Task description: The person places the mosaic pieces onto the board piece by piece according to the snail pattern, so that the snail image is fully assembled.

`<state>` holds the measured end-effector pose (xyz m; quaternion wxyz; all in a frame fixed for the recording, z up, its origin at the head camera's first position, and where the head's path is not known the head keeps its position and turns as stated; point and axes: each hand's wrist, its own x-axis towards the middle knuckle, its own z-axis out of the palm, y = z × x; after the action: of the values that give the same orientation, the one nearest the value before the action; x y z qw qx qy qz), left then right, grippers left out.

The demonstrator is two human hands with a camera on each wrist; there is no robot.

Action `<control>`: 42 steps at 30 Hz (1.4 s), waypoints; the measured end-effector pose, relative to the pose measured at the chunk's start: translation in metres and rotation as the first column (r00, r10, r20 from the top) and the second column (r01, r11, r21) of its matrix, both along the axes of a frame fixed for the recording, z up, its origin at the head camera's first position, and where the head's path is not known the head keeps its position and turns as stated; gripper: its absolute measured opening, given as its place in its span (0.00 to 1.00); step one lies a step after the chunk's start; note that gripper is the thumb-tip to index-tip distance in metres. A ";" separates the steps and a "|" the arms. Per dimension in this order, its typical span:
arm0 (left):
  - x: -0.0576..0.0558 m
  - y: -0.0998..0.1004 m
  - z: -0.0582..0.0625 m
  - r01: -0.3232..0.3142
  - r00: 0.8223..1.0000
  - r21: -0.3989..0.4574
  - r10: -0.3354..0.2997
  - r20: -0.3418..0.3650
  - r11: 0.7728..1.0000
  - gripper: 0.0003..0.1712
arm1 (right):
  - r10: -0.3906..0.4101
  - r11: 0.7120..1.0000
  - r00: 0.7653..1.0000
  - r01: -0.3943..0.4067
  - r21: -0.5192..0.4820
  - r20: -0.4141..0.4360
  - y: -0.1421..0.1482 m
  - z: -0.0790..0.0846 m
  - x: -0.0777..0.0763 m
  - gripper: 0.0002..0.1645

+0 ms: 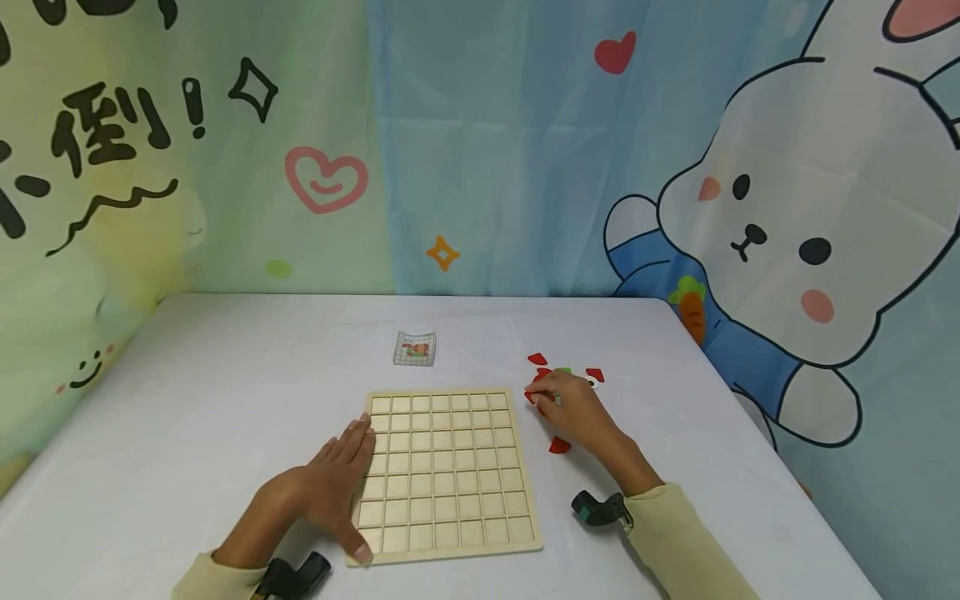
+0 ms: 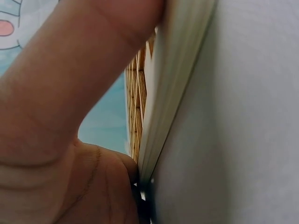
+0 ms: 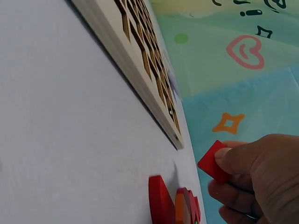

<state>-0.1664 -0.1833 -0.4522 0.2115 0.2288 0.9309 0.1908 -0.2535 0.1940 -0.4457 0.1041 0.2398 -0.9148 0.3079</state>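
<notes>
A square wooden grid board point(image 1: 450, 483) lies on the white table with its cells bare. My left hand point(image 1: 326, 479) rests along its left side, fingers stretched over the far part of that edge and thumb at the near left corner. In the left wrist view the thumb point(image 2: 117, 18) crosses the board's edge point(image 2: 175, 84). To the right of the board, my right hand point(image 1: 577, 408) pinches a small red tile point(image 3: 211, 161) between thumb and fingers, above other loose pieces. Some of those pieces are hidden under the hand.
Around the right hand lie several loose pieces, among them red ones point(image 1: 559, 446) and a green one. Behind the board is a small card point(image 1: 415, 350) with a coloured picture on a grid. A printed curtain point(image 1: 487, 167) hangs behind the table.
</notes>
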 end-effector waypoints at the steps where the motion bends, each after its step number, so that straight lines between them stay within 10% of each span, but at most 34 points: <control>1: 0.000 0.000 0.000 0.000 1.000 0.000 0.000 -0.002 1.000 0.93 | 0.000 1.000 1.000 0.000 0.001 -0.005 -0.001 0.000 0.000 0.10; 42: 0.002 -0.001 0.005 0.037 0.999 0.058 -0.038 0.018 0.998 0.92 | 0.074 0.982 0.988 -0.049 -0.182 0.137 -0.058 -0.012 0.032 0.10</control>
<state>-0.1649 -0.1846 -0.4469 0.2171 0.2505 0.9185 0.2158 -0.2216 0.1363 -0.4577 0.0494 0.2349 -0.8808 0.4080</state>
